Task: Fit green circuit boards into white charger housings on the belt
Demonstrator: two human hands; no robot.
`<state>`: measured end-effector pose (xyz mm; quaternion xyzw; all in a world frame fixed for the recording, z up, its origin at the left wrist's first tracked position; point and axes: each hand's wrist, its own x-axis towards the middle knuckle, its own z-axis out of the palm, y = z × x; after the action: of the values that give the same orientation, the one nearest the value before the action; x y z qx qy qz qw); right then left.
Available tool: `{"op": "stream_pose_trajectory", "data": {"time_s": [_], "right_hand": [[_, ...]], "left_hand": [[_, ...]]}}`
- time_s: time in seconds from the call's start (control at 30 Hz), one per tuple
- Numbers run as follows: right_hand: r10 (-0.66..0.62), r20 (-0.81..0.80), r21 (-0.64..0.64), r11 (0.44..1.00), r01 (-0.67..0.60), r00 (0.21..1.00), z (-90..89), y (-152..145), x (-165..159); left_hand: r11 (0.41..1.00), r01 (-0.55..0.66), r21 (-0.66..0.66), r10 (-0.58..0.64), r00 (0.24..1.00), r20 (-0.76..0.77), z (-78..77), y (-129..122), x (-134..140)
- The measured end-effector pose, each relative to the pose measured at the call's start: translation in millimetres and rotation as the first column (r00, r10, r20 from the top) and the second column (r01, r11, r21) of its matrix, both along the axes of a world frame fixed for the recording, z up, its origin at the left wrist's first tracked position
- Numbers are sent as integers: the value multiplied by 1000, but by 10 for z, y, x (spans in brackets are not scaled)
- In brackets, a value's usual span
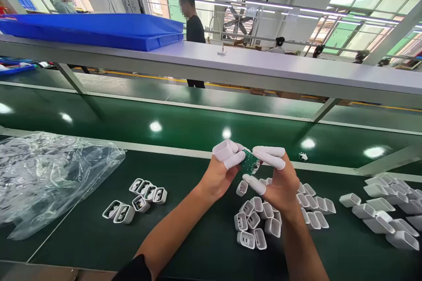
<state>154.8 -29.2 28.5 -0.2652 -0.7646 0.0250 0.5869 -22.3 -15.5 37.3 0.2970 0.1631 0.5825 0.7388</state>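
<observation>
My left hand (219, 173), with white finger cots on, is closed around a white plastic charger housing (221, 151). Its thumb tip also meets the edge of a green circuit board (249, 162). From the other side my right hand (280, 175) grips the board, its index and middle fingers in white cots at the upper edge and its cotted thumb lower down. Board and housing are side by side above the bench, the board outside the housing. Below my right hand stand several open white housings (241, 221), partly hidden by it.
On the left are housings with parts inside (123, 213) and a clear plastic bag (59, 175). More white housings (377, 217) cover the right side. A small board (303, 156) lies on the green conveyor (191, 127). A shelf (263, 59) overhead carries a blue tray (99, 30). People are beyond.
</observation>
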Motion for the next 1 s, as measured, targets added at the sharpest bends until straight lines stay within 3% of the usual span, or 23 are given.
{"op": "stream_pose_trajectory", "data": {"time_s": [0.17,0.27,0.33,0.4,0.5,0.57,0.63,0.9,1.0], "right_hand": [[-33,1,61,998,33,999,27,25,-21],[-32,-69,108,993,39,997,-3,48,-9],[-4,-146,125,992,23,989,-19,52,0],[6,-213,121,993,20,977,-23,37,-2],[-7,-279,91,995,34,960,2,-11,-25],[-16,-293,61,998,35,956,28,-50,-40],[-10,-281,40,999,22,960,51,-88,-46],[18,-257,18,1000,-14,966,52,-158,-33],[-3,-275,22,1000,10,961,64,-146,-50]], "left_hand": [[999,36,-5,-36,998,-42,-20,3,27],[987,-4,162,39,977,-209,-58,33,-26],[943,-49,329,171,920,-353,-83,66,-92],[857,-92,507,346,833,-432,-106,106,-163],[652,-103,751,550,746,-376,-142,180,-248],[536,-48,843,596,729,-337,-167,229,-289],[476,18,880,607,717,-343,-191,267,-319],[376,126,918,595,726,-344,-183,294,-389],[411,150,899,576,722,-384,-158,275,-382]]}}
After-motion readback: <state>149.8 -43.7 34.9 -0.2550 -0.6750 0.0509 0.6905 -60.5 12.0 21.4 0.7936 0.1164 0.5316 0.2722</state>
